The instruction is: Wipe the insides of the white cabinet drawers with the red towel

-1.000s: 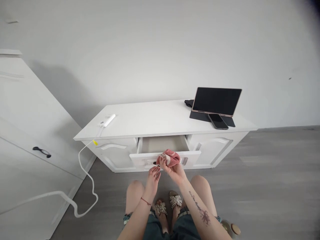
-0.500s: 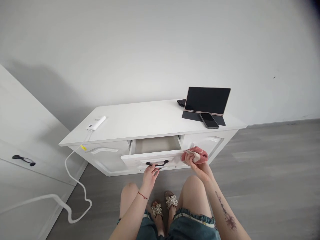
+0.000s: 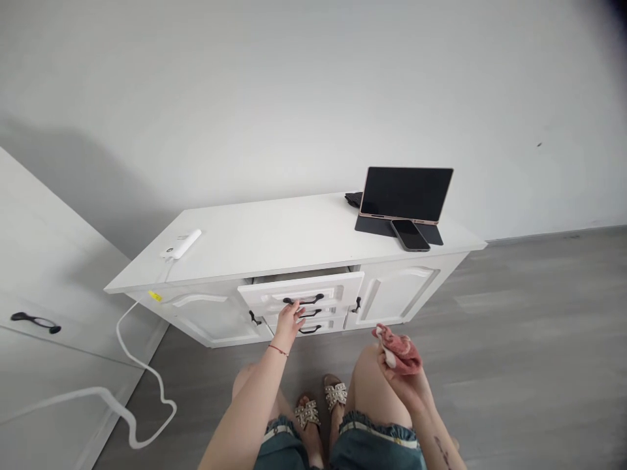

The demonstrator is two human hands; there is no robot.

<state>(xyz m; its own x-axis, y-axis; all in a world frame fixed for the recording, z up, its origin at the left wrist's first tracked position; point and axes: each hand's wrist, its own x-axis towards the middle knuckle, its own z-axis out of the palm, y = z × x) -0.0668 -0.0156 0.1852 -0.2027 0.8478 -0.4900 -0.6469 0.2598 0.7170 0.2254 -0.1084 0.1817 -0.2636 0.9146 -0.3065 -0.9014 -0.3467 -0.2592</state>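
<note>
The top drawer (image 3: 259,295) in the middle of the white cabinet stands slightly out, a narrow gap showing above its front. My left hand (image 3: 289,321) is at the left part of its black handle (image 3: 311,301), fingers bent against it. Held in my right hand (image 3: 404,385) is a crumpled pink-red cloth (image 3: 400,354) with a pale patch. That hand is apart from the cabinet, above my right knee, its fingers closed round the cloth and partly hidden by it.
On the cabinet top (image 3: 264,235) are a propped tablet (image 3: 406,194), a phone (image 3: 410,235), a dark item (image 3: 353,199) behind, and a white power strip (image 3: 182,245) at left. Its cord (image 3: 161,385) hangs to the floor. A white wardrobe (image 3: 44,261) stands at left.
The drawer has slid inward, hiding its inside, with my left hand following at the handle. My right hand has moved down and right, away from the drawer front, carrying the cloth.
</note>
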